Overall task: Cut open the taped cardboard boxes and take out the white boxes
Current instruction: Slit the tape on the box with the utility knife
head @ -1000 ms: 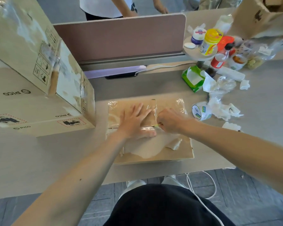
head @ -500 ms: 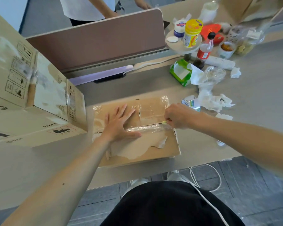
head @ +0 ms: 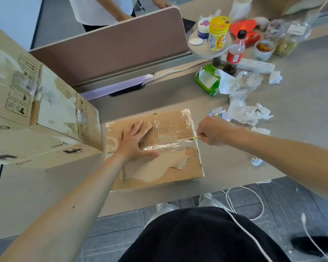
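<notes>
Large cardboard box (head: pixel 51 114) at the table's left, contents hidden. Flat taped cardboard box (head: pixel 159 169), closed, at the near table edge. Left hand (head: pixel 134 142), fingers spread flat, presses its top. Right hand (head: pixel 214 131), fingers curled, pinches a thin yellow-green cutter (head: pixel 196 137) at the right end of the tape seam (head: pixel 169 146).

Just left of the left hand (head: pixel 134 144), a tall stack of cardboard boxes (head: pixel 45 118) stands close against the flat box (head: pixel 159 173) and blocks that side. Beyond both hands a strip of bare bench (head: pixel 140 103) runs to the divider panel (head: pixel 112 52), which walls off the far side. Just past the right hand (head: pixel 214 131) lie a tape roll (head: pixel 218 113) and crumpled tissues (head: pixel 248 114), with a green tissue pack (head: pixel 206 82) and a bottle (head: pixel 233 55) farther out. Right of that, the bench lies open.
</notes>
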